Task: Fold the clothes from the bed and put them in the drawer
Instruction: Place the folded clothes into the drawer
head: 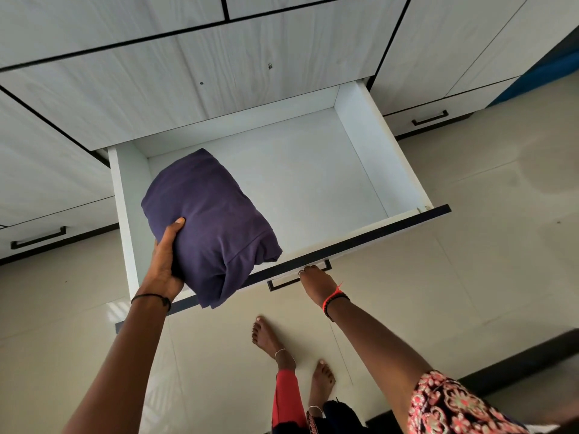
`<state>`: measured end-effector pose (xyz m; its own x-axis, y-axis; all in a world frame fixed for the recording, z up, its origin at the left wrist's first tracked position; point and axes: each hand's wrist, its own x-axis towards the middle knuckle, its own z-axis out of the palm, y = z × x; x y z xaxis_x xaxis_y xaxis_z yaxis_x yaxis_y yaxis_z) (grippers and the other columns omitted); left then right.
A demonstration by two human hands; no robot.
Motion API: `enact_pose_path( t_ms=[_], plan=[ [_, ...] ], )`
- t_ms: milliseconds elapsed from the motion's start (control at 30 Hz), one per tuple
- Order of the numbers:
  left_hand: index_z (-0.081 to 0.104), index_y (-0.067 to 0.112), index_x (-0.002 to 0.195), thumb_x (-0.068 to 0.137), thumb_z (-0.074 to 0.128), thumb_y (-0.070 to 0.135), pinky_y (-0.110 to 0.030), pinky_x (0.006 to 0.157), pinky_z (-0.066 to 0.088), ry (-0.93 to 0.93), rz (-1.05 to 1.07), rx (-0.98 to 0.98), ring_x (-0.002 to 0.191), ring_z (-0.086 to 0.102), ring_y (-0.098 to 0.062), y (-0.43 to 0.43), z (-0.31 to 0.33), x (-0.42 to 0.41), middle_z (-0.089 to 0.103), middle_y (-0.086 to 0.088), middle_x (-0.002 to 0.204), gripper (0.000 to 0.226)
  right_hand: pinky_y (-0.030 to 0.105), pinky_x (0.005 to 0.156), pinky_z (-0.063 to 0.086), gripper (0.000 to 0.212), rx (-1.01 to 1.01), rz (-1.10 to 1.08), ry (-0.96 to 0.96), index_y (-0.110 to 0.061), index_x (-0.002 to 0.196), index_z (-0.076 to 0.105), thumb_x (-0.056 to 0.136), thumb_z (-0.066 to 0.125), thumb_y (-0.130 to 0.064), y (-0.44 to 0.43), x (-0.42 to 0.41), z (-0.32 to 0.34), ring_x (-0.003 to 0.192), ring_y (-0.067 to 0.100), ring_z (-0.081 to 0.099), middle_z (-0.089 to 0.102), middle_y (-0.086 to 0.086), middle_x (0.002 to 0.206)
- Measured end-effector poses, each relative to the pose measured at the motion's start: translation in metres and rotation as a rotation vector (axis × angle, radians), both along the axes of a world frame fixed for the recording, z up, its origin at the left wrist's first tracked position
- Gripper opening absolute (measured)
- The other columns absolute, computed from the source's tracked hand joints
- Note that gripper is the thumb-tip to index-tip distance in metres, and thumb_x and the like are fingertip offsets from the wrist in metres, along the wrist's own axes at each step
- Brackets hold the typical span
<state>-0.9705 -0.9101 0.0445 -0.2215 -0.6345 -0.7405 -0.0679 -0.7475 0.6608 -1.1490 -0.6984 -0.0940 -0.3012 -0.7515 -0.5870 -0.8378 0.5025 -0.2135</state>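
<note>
Wardrobe fronts (156, 89): pale wood-grain panels split by dark seams, filling the far side in front of me.
Left closed drawer (47, 223): low on the left, with a black bar handle (38, 238).
Right closed drawer (438, 108): far right, with the same kind of black handle (430, 118).
Floor (470, 261): glossy cream tiles.
My feet (266, 338): bare on the tiles, the one on the left further forward, each with a thin anklet (283, 353).
Trouser leg (286, 396): red, above my forward ankle.
Sleeve (454, 405): red-and-black floral print, near right.
Blue patch (548, 73): far right; I cannot tell what it is.
</note>
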Motion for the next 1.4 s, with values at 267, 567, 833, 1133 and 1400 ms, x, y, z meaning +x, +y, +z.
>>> enact_pose_path(
  t_ms=[267, 567, 833, 1133, 1400],
  plan=[
    [0.057, 0.028, 0.126, 0.074, 0.073, 0.046, -0.035, 0.089, 0.051, 0.008, 0.002, -0.008, 0.107, 0.064, -0.016, 0.015, 0.002, -0.006, 0.068, 0.006, 0.116, 0.058, 0.039, 0.093, 0.048, 0.032, 0.036, 0.030, -0.011, 0.003, 0.120, 0.054, 0.094, 0.036, 0.005, 0.036, 0.016, 0.001, 0.117, 0.031, 0.051, 0.055, 0.021, 0.122],
    [0.056, 0.027, 0.128, 0.074, 0.073, 0.047, -0.035, 0.084, 0.051, -0.001, -0.021, -0.003, 0.106, 0.063, -0.017, 0.032, -0.002, -0.010, 0.067, 0.006, 0.117, 0.060, 0.039, 0.097, 0.046, 0.033, 0.016, 0.028, -0.006, 0.003, 0.125, 0.051, 0.095, 0.037, 0.003, 0.051, 0.023, 0.005, 0.121, 0.030, 0.048, 0.052, 0.020, 0.127],
    [0.053, 0.029, 0.130, 0.067, 0.077, 0.050, -0.038, 0.091, 0.050, -0.027, -0.068, 0.000, 0.110, 0.061, -0.019, 0.039, -0.011, -0.008, 0.065, 0.005, 0.121, 0.071, 0.040, 0.097, 0.043, 0.034, 0.015, 0.064, 0.009, 0.005, 0.126, 0.048, 0.095, 0.034, 0.003, 0.056, 0.026, 0.013, 0.122, 0.032, 0.046, 0.049, 0.021, 0.129],
    [0.054, 0.029, 0.129, 0.068, 0.080, 0.044, -0.041, 0.094, 0.049, 0.011, -0.049, -0.022, 0.112, 0.061, -0.021, 0.045, -0.005, -0.013, 0.065, 0.004, 0.122, 0.069, 0.039, 0.086, 0.047, 0.028, -0.020, 0.199, -0.141, 0.004, 0.116, 0.054, 0.093, 0.038, 0.002, 0.051, 0.021, 0.083, 0.111, 0.033, 0.054, 0.055, 0.021, 0.118],
    [0.055, 0.031, 0.127, 0.072, 0.079, 0.036, -0.042, 0.090, 0.051, 0.045, -0.070, -0.002, 0.109, 0.062, -0.023, 0.025, 0.014, -0.026, 0.065, 0.001, 0.120, 0.060, 0.034, 0.077, 0.046, 0.026, -0.096, -0.104, -0.057, -0.006, 0.106, 0.061, 0.096, 0.040, -0.017, -0.022, -0.050, 0.157, 0.096, 0.035, 0.062, 0.066, 0.017, 0.105]
  ],
)
